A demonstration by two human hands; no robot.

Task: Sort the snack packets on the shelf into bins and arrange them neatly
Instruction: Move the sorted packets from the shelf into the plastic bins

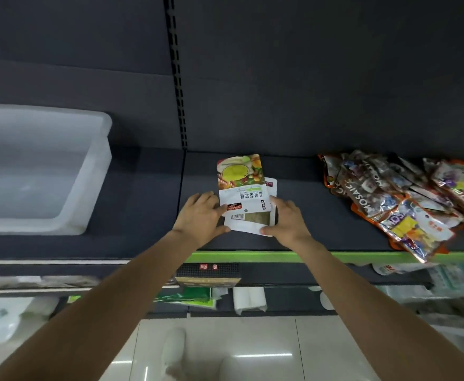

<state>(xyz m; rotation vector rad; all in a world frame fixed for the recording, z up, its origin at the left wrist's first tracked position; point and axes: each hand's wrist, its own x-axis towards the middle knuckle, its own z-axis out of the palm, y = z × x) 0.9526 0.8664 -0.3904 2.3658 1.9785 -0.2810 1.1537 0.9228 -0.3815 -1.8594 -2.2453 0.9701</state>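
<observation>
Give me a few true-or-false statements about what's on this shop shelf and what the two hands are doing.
1. Both hands are on the white packets in the middle of the shelf. True: the left hand is at their left edge and the right hand at their right edge.
2. The clear plastic bin is full of snacks. False: no packets show inside it.
3. A heap of colourful packets lies to the right of the hands. True.
4. The bin stands to the right of the white packets. False: it stands to their left.
5. Only one white packet lies between the hands. False: at least two overlap there.
</observation>
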